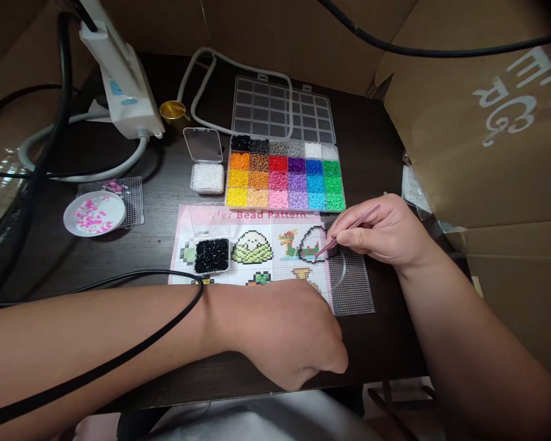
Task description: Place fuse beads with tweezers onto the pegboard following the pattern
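My right hand pinches a pair of pink tweezers. Their tips reach down to an outline of black beads on a clear pegboard. That pegboard lies over the right part of a printed bead pattern sheet. Curled into a fist, my left hand rests across the sheet's lower edge, its fingertips hidden underneath. A small open box of black beads sits on the sheet, beyond my left forearm.
A sorting case of coloured beads lies open behind the sheet. Beside it are a box of white beads and a gold cup. At left stand a white dish with pink beads and a power strip. A black cable crosses my left forearm.
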Tool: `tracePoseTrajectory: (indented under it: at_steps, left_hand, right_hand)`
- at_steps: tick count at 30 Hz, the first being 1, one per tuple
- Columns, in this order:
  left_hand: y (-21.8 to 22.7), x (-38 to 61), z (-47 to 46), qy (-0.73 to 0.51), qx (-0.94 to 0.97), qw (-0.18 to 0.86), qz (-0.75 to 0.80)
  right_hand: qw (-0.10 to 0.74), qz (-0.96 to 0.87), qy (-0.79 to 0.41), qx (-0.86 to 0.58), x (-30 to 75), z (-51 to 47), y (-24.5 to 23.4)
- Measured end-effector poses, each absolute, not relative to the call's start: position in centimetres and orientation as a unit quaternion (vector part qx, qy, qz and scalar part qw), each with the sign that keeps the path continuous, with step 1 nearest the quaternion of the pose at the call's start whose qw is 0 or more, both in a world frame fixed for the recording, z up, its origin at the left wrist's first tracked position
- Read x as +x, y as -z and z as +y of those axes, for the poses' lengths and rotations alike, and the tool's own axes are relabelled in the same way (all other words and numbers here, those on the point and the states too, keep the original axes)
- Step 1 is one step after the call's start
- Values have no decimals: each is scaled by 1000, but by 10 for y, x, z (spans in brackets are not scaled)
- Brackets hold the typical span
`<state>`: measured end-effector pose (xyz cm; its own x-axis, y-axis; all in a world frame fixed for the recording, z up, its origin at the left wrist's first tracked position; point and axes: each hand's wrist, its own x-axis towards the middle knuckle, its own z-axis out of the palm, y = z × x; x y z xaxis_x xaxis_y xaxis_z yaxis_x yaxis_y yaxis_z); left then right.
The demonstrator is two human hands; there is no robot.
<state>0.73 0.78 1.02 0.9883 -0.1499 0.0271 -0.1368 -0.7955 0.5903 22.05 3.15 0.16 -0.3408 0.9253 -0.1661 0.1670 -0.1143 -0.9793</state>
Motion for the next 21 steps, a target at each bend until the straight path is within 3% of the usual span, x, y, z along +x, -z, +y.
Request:
tracePoseTrajectory:
  at_steps: [21]
  left_hand:
    - [-3, 6, 7, -44, 939, 330, -83]
  right_hand:
    - [313, -604, -560, -473, 223, 32, 0]
